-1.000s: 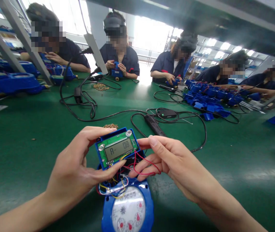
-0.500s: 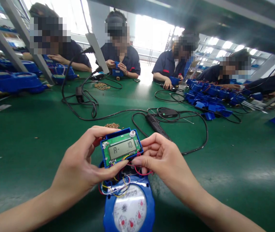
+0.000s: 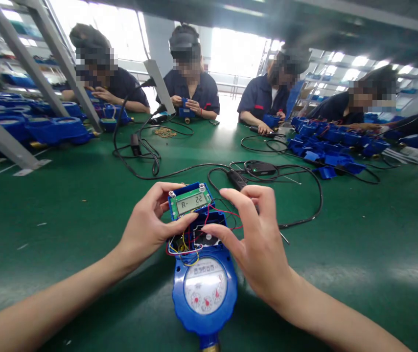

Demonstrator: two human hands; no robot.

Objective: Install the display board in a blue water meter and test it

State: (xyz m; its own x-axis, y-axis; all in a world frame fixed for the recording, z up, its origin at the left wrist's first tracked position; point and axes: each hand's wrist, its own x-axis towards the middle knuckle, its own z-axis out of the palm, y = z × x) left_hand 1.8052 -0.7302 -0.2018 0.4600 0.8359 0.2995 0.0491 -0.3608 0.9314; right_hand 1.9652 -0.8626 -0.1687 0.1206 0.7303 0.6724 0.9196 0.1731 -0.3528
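A blue water meter (image 3: 204,288) with a round white dial lies on the green table (image 3: 65,205) in front of me. Above it, my left hand (image 3: 150,227) pinches a small green circuit board (image 3: 190,201) with an LCD reading "A- 22", set in a blue frame. Red, yellow and blue wires (image 3: 183,247) run from the board into the meter's open compartment. My right hand (image 3: 258,239) hovers at the meter's right side, fingers spread, thumb tip by the open compartment, holding nothing.
Black cables, a black handheld tool (image 3: 236,179) and a small adapter (image 3: 260,168) lie beyond the meter. Several seated people in dark uniforms work across the table. Blue meter parts (image 3: 326,146) pile at the right, more blue housings (image 3: 58,129) at the left by grey metal struts.
My hands moved away from me with the board, lowering it toward the meter. My right hand let go of the red wires and opened. The LCD count rose from 08 to 22.
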